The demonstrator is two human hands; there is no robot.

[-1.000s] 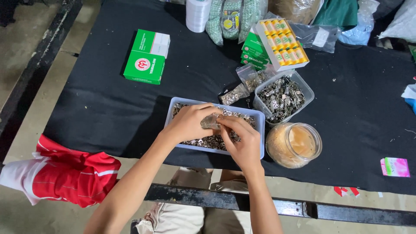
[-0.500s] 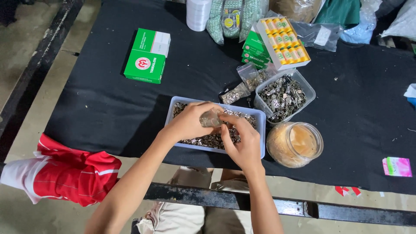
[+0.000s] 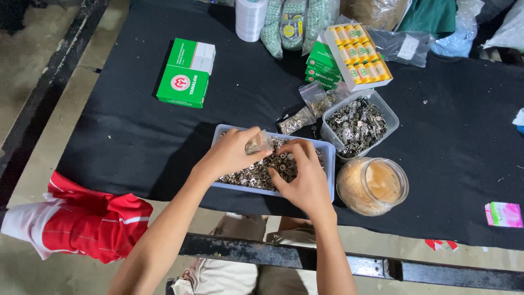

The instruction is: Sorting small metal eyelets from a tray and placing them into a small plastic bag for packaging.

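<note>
A shallow pale-blue tray point(image 3: 329, 164) full of small round metal rings sits at the near edge of a black-covered table point(image 3: 125, 131). My left hand point(image 3: 232, 153) hovers over the tray's left part and pinches a small clear plastic bag point(image 3: 257, 144) partly filled with rings. My right hand point(image 3: 303, 175) rests palm down on the rings in the tray's right part, its fingers curled toward the bag. Whether it holds any rings is hidden.
Right of the tray stand a clear tub of metal clips point(image 3: 357, 123) and a round jar of tan material point(image 3: 373, 186). Small filled bags point(image 3: 297, 119) lie behind the tray. Green boxes point(image 3: 185, 72) and a box of yellow tubes point(image 3: 357, 50) lie farther back. A red cloth point(image 3: 87, 224) hangs at the left.
Both hands stayed over the tray. My right hand has dropped from the bag down onto the rings, while my left hand keeps the bag raised.
</note>
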